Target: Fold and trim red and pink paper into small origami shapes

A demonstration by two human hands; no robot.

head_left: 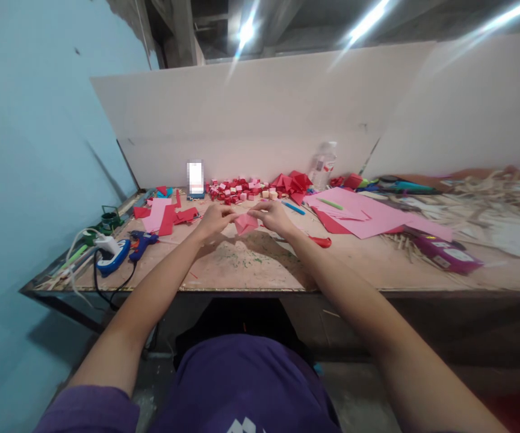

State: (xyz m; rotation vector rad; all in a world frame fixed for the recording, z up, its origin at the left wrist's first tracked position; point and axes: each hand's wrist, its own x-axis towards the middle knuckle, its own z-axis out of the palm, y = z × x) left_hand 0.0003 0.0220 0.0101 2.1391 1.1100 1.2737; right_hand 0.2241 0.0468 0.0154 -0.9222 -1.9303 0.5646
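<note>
Both my hands meet over the middle of the wooden table [260, 264]. My left hand [215, 219] and my right hand [271, 215] each pinch one side of a small pink folded paper piece [245, 224], held just above the tabletop. Fingers of both hands are closed on its upper edges. Behind the hands lies a pile of small red and pink folded paper pieces [239, 189].
Pink and red paper sheets [359, 218] lie at the right, with a red-handled tool [321, 242], a green pen [330, 204] and a blue pen [293, 208]. A blue glue gun [141, 242] and power strip [112, 255] sit left. A plastic bottle [322, 166] stands by the white board.
</note>
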